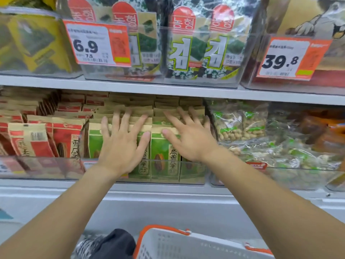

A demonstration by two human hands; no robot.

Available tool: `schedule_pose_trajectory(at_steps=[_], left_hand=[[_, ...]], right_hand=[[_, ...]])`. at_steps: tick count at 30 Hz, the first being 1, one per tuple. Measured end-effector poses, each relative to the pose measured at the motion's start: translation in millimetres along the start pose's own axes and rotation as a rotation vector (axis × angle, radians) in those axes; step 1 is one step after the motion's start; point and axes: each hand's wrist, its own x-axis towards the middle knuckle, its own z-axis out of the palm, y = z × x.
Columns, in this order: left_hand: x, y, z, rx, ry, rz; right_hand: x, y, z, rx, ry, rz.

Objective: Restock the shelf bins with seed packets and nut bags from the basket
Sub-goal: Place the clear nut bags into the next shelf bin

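Head camera, looking forward and down at a shop shelf: a person reaches both bare arms into a clear plastic bin (pixel 186 176) on the lower shelf. That bin is packed with upright green-and-tan seed packets (pixel 164 152), standing in rows front to back. The left hand (pixel 121 146) lies flat on the packet tops, fingers straight and spread apart, gripping nothing. The right hand (pixel 188 135) lies just beside it, also flat with fingers splayed, pressing on the packets toward the right side of the bin. The two thumbs nearly meet over the front row.

To the left, a neighbouring bin holds red-and-tan seed packets (pixel 37 139). To the right, clear nut bags (pixel 242 122) with green printing lie heaped in another bin; the pale nuts show through the film. On the shelf above stand seaweed snack packs (pixel 197 43) with Korean lettering, flanked by two orange price tags, one reading 6.9 (pixel 97 43) and one reading 39.8 (pixel 291 58).

At the bottom edge, below the arms, sits a white shopping basket (pixel 186 245) with orange trim; whether anything lies in it cannot be told. A dark, patterned cloth shape (pixel 110 243) sits just left of it.
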Motion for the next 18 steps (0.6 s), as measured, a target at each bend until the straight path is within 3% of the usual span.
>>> schedule_pose_trajectory(at_steps=[3, 8, 13, 18], left_hand=[[0, 0, 3, 0.009, 0.006, -0.009], [0, -1, 0, 0.000, -0.068, -0.019], [9, 4, -11, -0.077, -0.147, -0.084], [39, -2, -14, 0.087, -0.095, -0.140]], right_hand=[[2, 5, 6, -0.004, 0.021, 0.018], [17, 8, -11, -0.013, -0.174, 0.018], [30, 10, -9, 0.008, -0.114, -0.019], [41, 12, -5, 0.040, -0.141, 0.000]])
